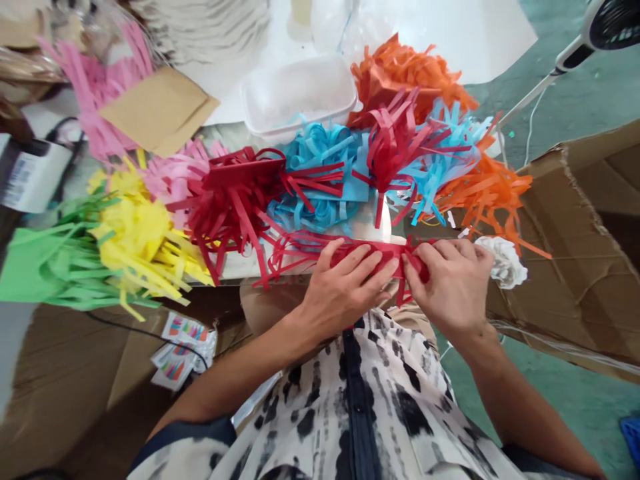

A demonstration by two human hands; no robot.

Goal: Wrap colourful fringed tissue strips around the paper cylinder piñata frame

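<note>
Red fringed paper: The red fringed paper (393, 251) is in the middle of the frame, by the near edge of the table, under both hands.
Left hand: The left hand (343, 283) lies over it with fingers a bit apart, maybe to keep it from sliding. Its thumb is hidden, so one cannot tell if it pinches.
Right hand: The right hand (450, 283) has thumb and curled fingers pressed together on the paper's right end, likely to keep that end bunched tight.
Long way: The paper runs from left to right, and its loose strips point left.
Close by: A dark red bunch (240, 193) and a blue bunch (325, 173) sit just above, perhaps for easy reach.
Right side: A white crumpled flower (507, 263) is beside the right hand.
Far left: A yellow bunch (137, 227) touches a green bunch (55, 267).
Top middle: There is a white plastic box (300, 93).
</note>
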